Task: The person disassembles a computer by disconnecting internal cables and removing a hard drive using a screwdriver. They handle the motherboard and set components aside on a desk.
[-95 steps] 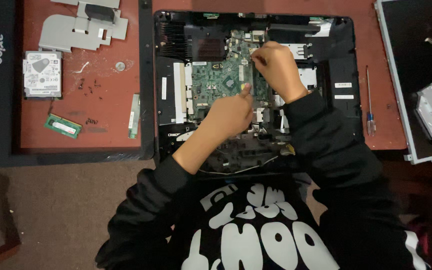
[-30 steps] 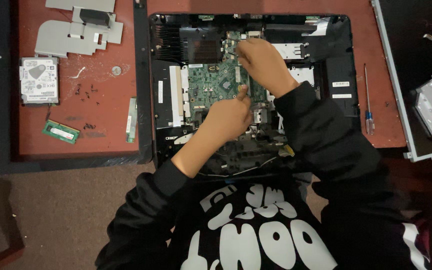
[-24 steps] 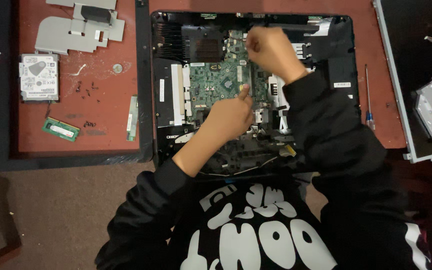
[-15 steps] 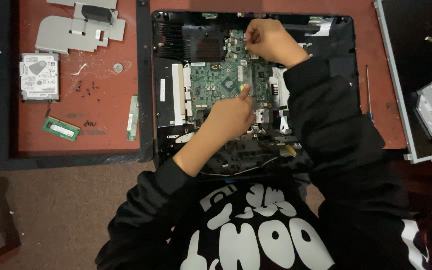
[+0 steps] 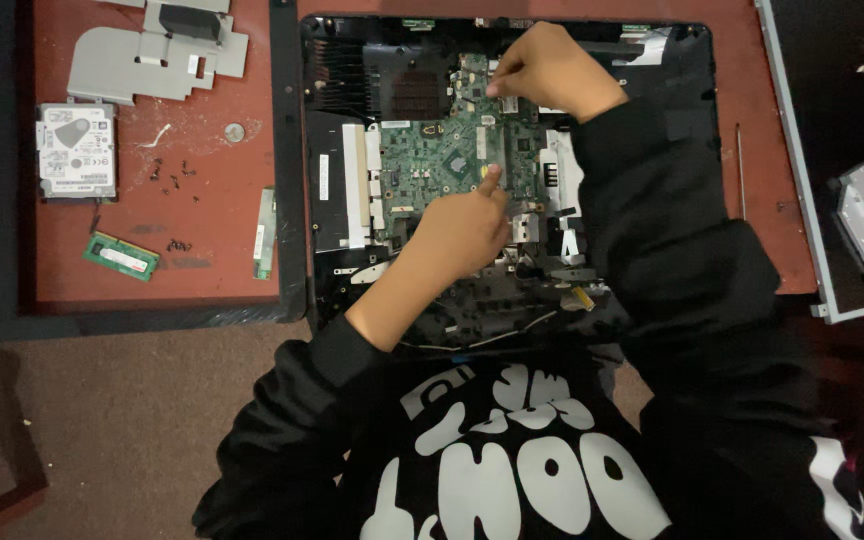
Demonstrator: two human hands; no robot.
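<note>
Two hands over green circuit board point(image 5: 442, 165) inside opened black computer case point(image 5: 687, 90), at far edge of red table point(image 5: 212, 270). Left hand point(image 5: 457, 235) curled, index fingertip pressing on board's middle. Right hand point(image 5: 547, 70) fingers pinched together at board's far edge; pinched thing too small to tell. Hard drive point(image 5: 76, 150), memory stick point(image 5: 121, 256), metal bracket point(image 5: 152, 60), loose screws point(image 5: 172, 175) lie toward table's left side.

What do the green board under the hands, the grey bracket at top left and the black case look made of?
The circuit board looks like green laminate with a matte face, studded with chips and metal contacts. The bracket seems thin sheet metal: dull grey, flat, with cut tabs. The case is probably moulded plastic, black and slightly glossy. The left hand touches the board with a fingertip.
</note>
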